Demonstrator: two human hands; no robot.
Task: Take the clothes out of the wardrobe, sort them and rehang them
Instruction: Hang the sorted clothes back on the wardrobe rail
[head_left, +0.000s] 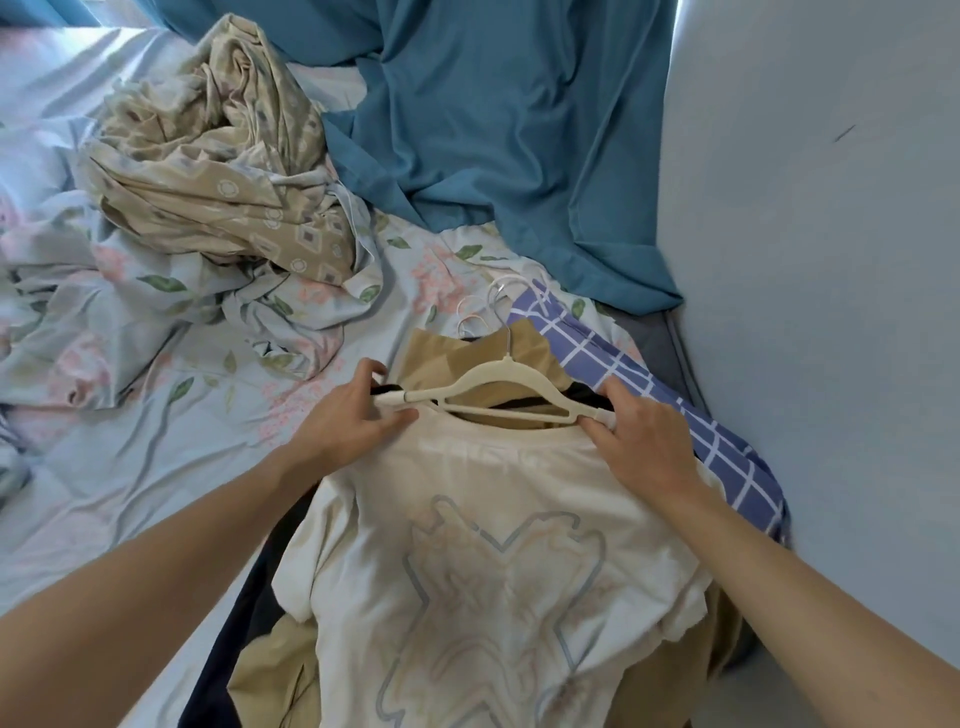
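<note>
The bed sheet (130, 467) lies open toward 9 o'clock; a wall (831, 312) borders the 3 o'clock side. The white T-shirt (493, 545) tops the clothes pile, collar toward 12 o'clock. The cream hanger (493, 387) sits at its collar, long axis 9-to-3, hook toward 12. The left hand (348, 415) pinches one hanger end; the right hand (644, 431) pinches the other.

A floral bed sheet (156, 415), pale blue with pink blossoms and green leaves, covers the bed from the left side across the middle. On it at far left lies a crumpled beige patterned blanket (218, 176), bunched in a heap. A teal curtain (498, 130) hangs at the far side, its lower edge pooling on the bed. A pale wall (831, 312) fills the right side.
</note>
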